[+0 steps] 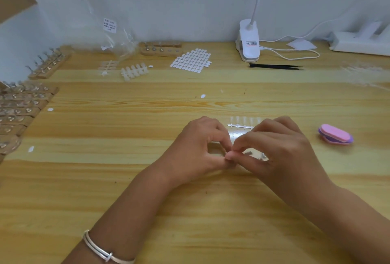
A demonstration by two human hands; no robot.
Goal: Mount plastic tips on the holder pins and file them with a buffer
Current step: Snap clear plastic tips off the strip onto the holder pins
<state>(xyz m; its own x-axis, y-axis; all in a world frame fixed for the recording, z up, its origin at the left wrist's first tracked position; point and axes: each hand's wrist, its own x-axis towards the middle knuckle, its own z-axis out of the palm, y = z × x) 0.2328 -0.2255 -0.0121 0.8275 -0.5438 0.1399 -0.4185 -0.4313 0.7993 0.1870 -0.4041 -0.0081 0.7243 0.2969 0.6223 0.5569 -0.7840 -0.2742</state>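
Observation:
My left hand (198, 147) and my right hand (274, 145) meet at the table's middle, fingertips pinched together over a wooden holder (215, 150) that they mostly hide. Small metal pins (256, 155) show between the right fingers. Whatever is pinched at the fingertips is too small to make out. Just behind the hands lies a clear strip of plastic tips (240, 125). A pink and purple buffer (335, 134) lies on the table to the right of my right hand.
Several wooden holders with mounted tips (21, 105) line the left edge, more (49, 63) farther back. At the back lie a white tip strip (134, 71), a sticker sheet (192, 60), a holder (161, 49), a plastic bag (109, 38), a clip lamp (249, 41) and black tweezers (274, 66).

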